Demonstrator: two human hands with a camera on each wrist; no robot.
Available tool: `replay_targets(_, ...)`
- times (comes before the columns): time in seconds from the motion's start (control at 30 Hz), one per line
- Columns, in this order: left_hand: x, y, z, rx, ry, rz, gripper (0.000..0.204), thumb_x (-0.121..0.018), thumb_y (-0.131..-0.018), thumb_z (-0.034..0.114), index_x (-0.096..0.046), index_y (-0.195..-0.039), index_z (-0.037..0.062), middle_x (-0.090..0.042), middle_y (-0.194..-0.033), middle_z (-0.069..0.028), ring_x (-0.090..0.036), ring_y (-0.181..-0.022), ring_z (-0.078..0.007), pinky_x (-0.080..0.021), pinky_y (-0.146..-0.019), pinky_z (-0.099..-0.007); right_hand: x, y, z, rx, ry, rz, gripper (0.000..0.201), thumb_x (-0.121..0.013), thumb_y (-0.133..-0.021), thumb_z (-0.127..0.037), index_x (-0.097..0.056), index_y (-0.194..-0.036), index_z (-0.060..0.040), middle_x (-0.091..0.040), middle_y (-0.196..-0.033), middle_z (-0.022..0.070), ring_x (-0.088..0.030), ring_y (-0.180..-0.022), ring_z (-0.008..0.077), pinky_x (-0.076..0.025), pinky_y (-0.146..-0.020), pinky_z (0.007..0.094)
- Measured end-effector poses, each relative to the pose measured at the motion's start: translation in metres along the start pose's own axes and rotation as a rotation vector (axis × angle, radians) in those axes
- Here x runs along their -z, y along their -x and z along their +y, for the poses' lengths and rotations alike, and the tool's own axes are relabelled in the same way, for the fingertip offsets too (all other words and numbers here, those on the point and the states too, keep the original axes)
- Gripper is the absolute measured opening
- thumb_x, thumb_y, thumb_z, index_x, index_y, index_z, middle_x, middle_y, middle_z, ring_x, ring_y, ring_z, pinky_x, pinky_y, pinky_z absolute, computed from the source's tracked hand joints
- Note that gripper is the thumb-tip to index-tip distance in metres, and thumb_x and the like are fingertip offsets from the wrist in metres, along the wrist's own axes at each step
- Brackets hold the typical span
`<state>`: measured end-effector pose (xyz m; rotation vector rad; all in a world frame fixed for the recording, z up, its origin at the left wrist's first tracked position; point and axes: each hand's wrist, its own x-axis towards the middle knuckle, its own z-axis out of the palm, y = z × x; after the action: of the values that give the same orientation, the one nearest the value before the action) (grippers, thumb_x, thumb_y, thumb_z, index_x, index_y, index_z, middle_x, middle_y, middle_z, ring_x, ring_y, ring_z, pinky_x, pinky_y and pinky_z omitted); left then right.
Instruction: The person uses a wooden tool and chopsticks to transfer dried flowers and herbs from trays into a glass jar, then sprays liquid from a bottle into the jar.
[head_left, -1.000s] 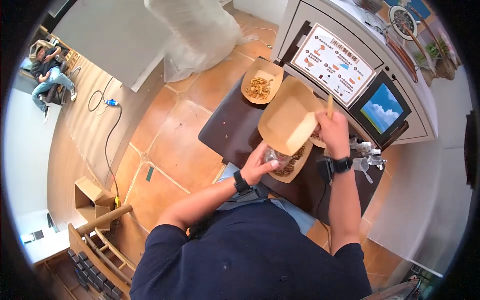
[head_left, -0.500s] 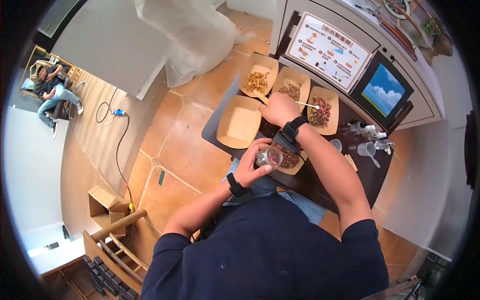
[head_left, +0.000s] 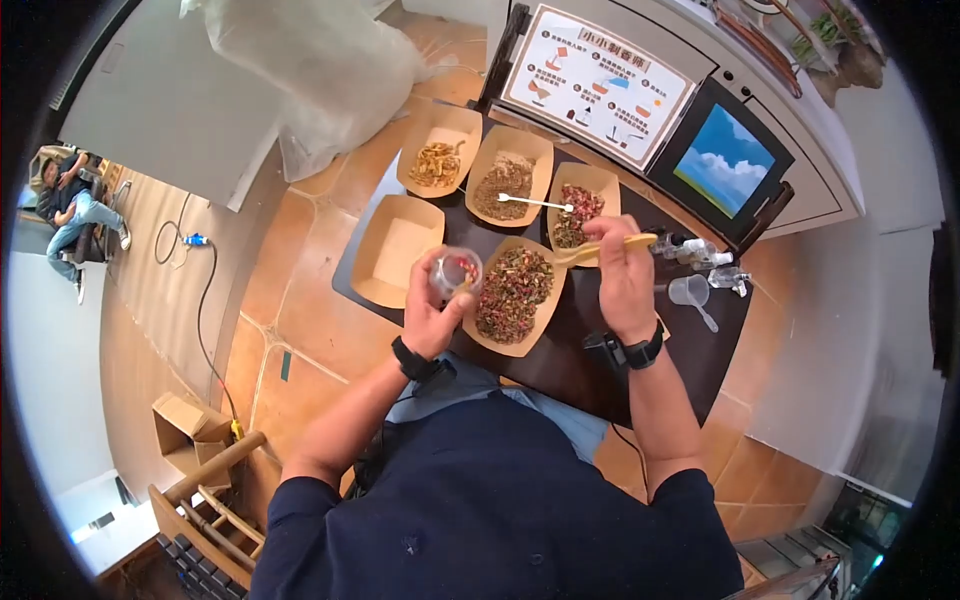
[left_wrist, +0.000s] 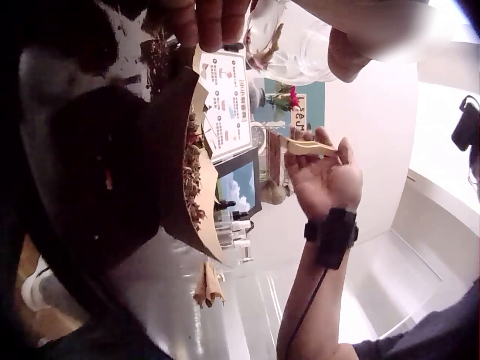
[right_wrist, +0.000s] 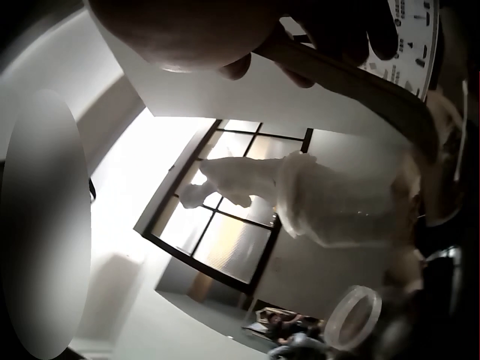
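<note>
In the head view the left hand (head_left: 432,310) holds a small clear jar (head_left: 457,272) with some red and yellowish bits inside. The right hand (head_left: 627,280) pinches wooden tweezers (head_left: 620,245), whose tips are over the edge of a paper tray of mixed dried petals (head_left: 515,300). The left wrist view shows the same wooden tweezers (left_wrist: 311,148) in the right hand (left_wrist: 326,180), with the clear jar (left_wrist: 300,56) near the top. An empty paper tray (head_left: 392,250) lies left of the jar.
Behind are trays of yellow strips (head_left: 437,165), brown bits (head_left: 510,185) and red buds (head_left: 580,205), with a white stick (head_left: 535,202) across. Small bottles (head_left: 700,252) and a measuring cup (head_left: 690,292) stand right. An instruction sign (head_left: 597,85) and a screen (head_left: 724,160) are behind.
The right hand has moved from above the trays at left to the right side with the tweezers. The empty tray, earlier lifted, now lies on the table. The jar remains in the left hand.
</note>
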<state>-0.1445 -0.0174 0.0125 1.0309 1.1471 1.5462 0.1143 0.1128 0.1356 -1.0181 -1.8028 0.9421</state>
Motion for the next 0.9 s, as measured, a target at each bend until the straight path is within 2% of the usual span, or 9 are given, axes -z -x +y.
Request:
replay_targets(0.07,-0.007,-0.005,-0.003,-0.013,0.022,0.045,0.085,-0.085,-0.098,0.031,-0.034,-0.159,0.0004,-0.056,-0.147,-0.0135,-0.058,-0.136,-0.0230,-0.047,-0.118,-0.0405,0.001,0.018,0.015,-0.011,0.001,-0.054,0.052,-0.049,-0.118,-0.046,-0.069,-0.113,0.0016,-0.064,-0.102,0.0059,-0.064,-0.092,0.0170,-0.051,-0.084,0.0310)
replay_targets(0.13,-0.008,0.001,-0.006,0.000,-0.017,0.060,0.085,-0.084,-0.099,0.031,-0.033,-0.160,0.0004,-0.056,-0.147,-0.0133,-0.058,-0.136,-0.0226,-0.047,-0.118,-0.0402,-0.001,0.034,0.023,-0.229,-0.300,-0.091,0.048,-0.056,-0.115,-0.044,-0.068,-0.113,0.0021,-0.063,-0.101,0.0056,-0.066,-0.086,0.0140,-0.054,-0.078,0.0277)
replay_targets(0.17,-0.008,0.001,-0.006,0.002,-0.052,0.055,0.084,-0.083,-0.100,0.030,-0.033,-0.160,0.0003,-0.056,-0.147,-0.0132,-0.058,-0.136,-0.0222,-0.047,-0.117,-0.0399,-0.002,0.036,0.027,-0.230,-0.307,-0.102,0.048,-0.056,-0.115,-0.044,-0.068,-0.113,0.0021,-0.063,-0.101,0.0056,-0.066,-0.086,0.0140,-0.054,-0.078,0.0277)
replay_targets(0.3,-0.012,0.001,-0.004,0.016,-0.061,0.081,0.084,-0.082,-0.100,0.030,-0.032,-0.160,0.0002,-0.057,-0.147,-0.0131,-0.059,-0.136,-0.0225,-0.047,-0.118,-0.0401,0.001,0.039,0.035,-0.306,-0.542,-0.140,0.029,-0.072,-0.109,-0.026,-0.066,-0.111,0.0016,-0.063,-0.104,0.0050,-0.068,-0.086,0.0120,-0.056,-0.077,0.0254)
replay_targets(0.37,-0.012,-0.004,-0.005,0.027,-0.037,0.104,0.084,-0.083,-0.100,0.027,-0.031,-0.161,-0.0001,-0.056,-0.148,-0.0135,-0.058,-0.136,-0.0229,-0.047,-0.118,-0.0397,0.003,0.033,0.029,-0.274,-0.430,-0.171,0.019,-0.076,-0.105,-0.013,-0.065,-0.112,0.0009,-0.063,-0.105,0.0036,-0.068,-0.087,0.0120,-0.056,-0.078,0.0254)
replay_targets(0.4,-0.011,-0.005,-0.006,0.030,-0.044,0.113,0.084,-0.083,-0.100,0.027,-0.031,-0.161,-0.0001,-0.056,-0.148,-0.0135,-0.058,-0.136,-0.0229,-0.047,-0.118,-0.0397,0.006,0.028,0.025,-0.270,-0.418,-0.160,0.018,-0.080,-0.097,-0.003,-0.067,-0.109,0.0003,-0.066,-0.103,0.0043,-0.068,-0.089,0.0133,-0.056,-0.079,0.0281)
replay_targets(0.53,-0.012,-0.004,-0.005,0.042,-0.043,0.124,0.083,-0.082,-0.100,0.022,-0.030,-0.161,-0.0005,-0.054,-0.148,-0.0143,-0.057,-0.137,-0.0231,-0.045,-0.120,-0.0394,0.015,-0.006,-0.002,-0.097,-0.112,-0.256,0.018,-0.083,-0.087,-0.001,-0.072,-0.100,0.0005,-0.071,-0.092,0.0089,-0.071,-0.085,0.0183,-0.056,-0.079,0.0336)
replay_targets(0.7,-0.010,-0.004,-0.003,0.029,-0.091,0.105,0.084,-0.082,-0.099,0.020,-0.030,-0.161,-0.0008,-0.054,-0.148,-0.0151,-0.058,-0.136,-0.0234,-0.046,-0.120,-0.0401,0.002,-0.022,-0.002,-0.077,-0.020,-0.385,0.017,-0.080,-0.088,0.001,-0.072,-0.103,0.0011,-0.072,-0.092,0.0105,-0.072,-0.083,0.0214,-0.055,-0.076,0.0342)
replay_targets(0.9,-0.009,0.000,-0.002,0.083,-0.159,0.056,0.089,-0.086,-0.096,0.025,-0.032,-0.162,-0.0001,-0.055,-0.146,-0.0147,-0.060,-0.133,-0.0229,-0.049,-0.116,-0.0407,0.009,-0.016,0.018,-0.060,-0.040,-0.304,0.017,-0.080,-0.087,0.002,-0.073,-0.103,0.0012,-0.072,-0.092,0.0109,-0.071,-0.082,0.0213,-0.054,-0.075,0.0338)
